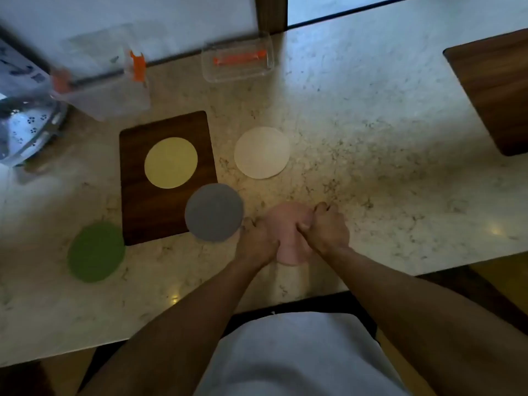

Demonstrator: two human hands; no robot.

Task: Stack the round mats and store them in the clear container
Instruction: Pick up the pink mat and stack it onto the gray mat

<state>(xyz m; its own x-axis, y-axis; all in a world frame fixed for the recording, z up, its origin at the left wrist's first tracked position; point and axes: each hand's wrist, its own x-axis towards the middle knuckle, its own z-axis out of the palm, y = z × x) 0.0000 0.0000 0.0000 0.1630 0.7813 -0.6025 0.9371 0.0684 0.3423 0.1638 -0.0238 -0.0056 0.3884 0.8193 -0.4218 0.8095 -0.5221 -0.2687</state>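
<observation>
Several round mats lie on the marble counter. A pink mat [285, 224] sits near the front edge, and both hands are on it: my left hand [257, 244] at its left rim, my right hand [325, 228] curled over its right side. A grey mat [214, 212] lies just left, overlapping the corner of a dark wooden board [134, 212]. A yellow mat [171, 162] rests on that board. A white mat [261, 152] lies farther back, a green mat [96, 252] at the front left. A clear container [237, 62] with orange clips stands at the back.
A second clear box [114, 92] with an orange clip stands at the back left, blurred. A glass lid with a flower print [25, 130] lies at the far left. Another wooden board [497, 92] is at the right. The counter's front edge runs close to my body.
</observation>
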